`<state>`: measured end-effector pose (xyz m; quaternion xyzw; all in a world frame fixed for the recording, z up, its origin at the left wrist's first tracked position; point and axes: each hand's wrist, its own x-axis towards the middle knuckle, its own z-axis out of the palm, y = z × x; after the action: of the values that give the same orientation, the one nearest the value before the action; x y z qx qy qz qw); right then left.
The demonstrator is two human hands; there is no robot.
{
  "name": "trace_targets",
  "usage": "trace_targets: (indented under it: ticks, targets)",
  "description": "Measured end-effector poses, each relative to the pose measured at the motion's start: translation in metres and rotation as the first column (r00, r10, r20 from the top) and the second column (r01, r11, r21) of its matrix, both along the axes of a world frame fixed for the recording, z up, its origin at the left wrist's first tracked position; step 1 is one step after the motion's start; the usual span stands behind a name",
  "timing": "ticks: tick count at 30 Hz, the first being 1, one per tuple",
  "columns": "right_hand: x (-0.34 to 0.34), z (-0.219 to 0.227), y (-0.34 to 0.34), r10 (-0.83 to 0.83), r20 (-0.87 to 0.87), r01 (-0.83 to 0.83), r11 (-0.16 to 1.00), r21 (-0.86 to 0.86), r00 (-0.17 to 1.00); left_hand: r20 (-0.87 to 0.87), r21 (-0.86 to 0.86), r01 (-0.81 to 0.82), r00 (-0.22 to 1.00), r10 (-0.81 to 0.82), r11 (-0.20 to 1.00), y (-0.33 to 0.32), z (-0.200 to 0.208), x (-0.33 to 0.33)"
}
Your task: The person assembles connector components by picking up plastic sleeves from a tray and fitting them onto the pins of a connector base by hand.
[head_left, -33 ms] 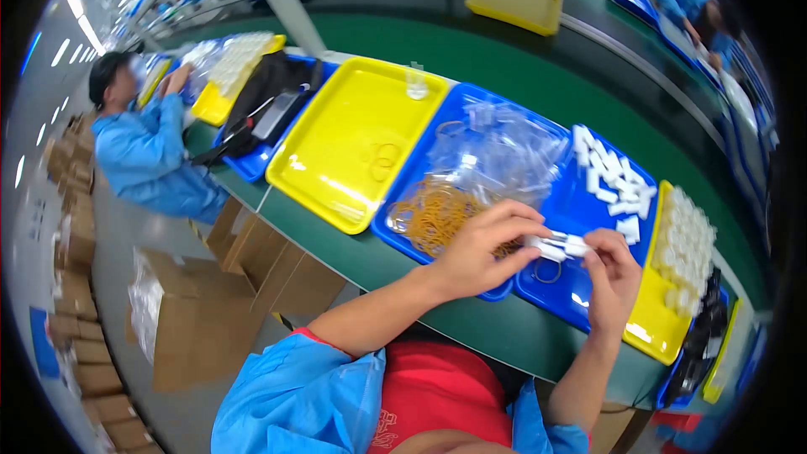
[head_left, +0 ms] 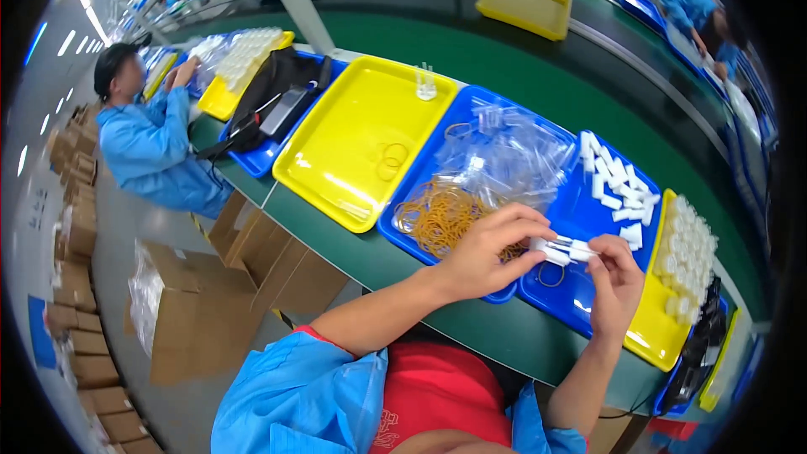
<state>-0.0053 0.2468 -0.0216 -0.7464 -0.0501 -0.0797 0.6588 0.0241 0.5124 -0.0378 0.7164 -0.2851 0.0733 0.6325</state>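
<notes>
Black bag (head_left: 277,80) in blue tray (head_left: 250,161); cardboard box (head_left: 202,315) on floor (head_left: 109,265).

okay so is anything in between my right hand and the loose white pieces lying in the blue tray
Nothing visible stands between your right hand and the loose white pieces; only bare surface of the blue tray shows there. That hand is occupied, though: with your left hand, it holds other white pieces.
</notes>
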Motion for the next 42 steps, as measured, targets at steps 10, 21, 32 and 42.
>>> trace_targets:
  ticks: [10, 21, 32, 42]
  targets:
    - [0.006, 0.000, 0.006, 0.018, 0.009, -0.019, 1.000, 0.021, 1.000, -0.036, -0.005, 0.005, 0.999, -0.005, 1.000, 0.011, -0.001, 0.001]
    - [0.003, 0.009, 0.011, 0.111, 0.046, -0.109, 0.993, -0.033, 0.993, -0.108, -0.002, 0.034, 0.994, -0.034, 0.999, 0.001, 0.002, 0.002]
    - [0.005, -0.005, 0.025, 0.101, 0.066, -0.104, 0.994, 0.043, 0.993, -0.128, -0.041, 0.030, 0.991, -0.035, 0.999, -0.004, -0.012, 0.002]
    - [0.006, -0.006, 0.027, 0.087, 0.064, -0.087, 0.996, 0.003, 0.994, -0.098, -0.013, 0.015, 0.995, -0.017, 1.000, -0.004, -0.009, 0.003]
